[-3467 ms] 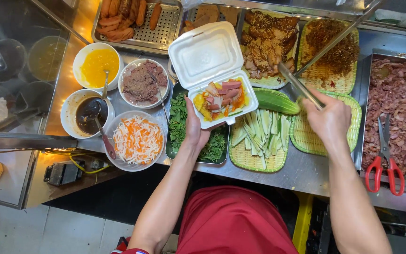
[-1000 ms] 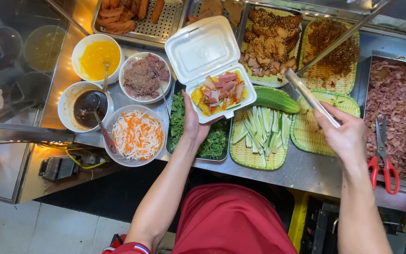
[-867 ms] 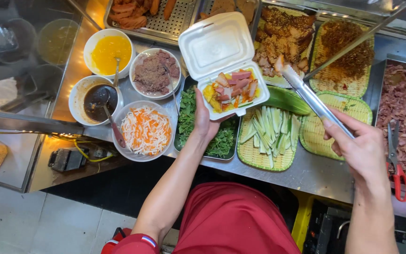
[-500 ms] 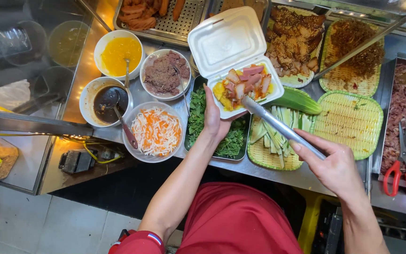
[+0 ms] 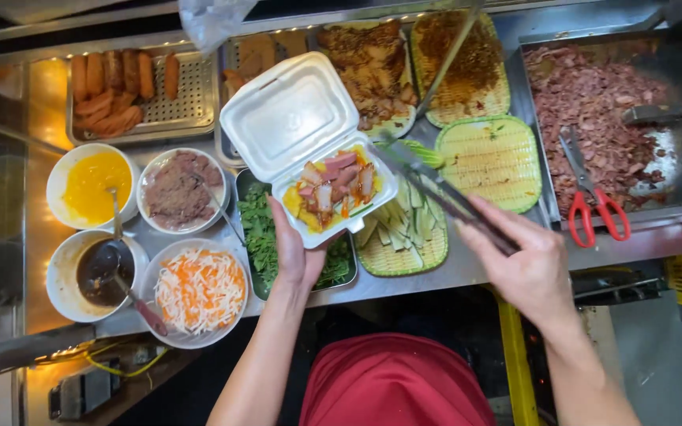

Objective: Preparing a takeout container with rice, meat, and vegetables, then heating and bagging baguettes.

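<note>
Over a steel bench crowded with food trays, the left hand cups a white foam box from beneath, level, while the right hand pinches metal tongs reaching beside its filling

Warm overhead glare, perhaps slight motion blur

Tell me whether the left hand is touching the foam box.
Touching. The head view shows the left hand under the open white foam box, palm and fingers pressed against its underside, holding it up over the tray of greens.
</note>
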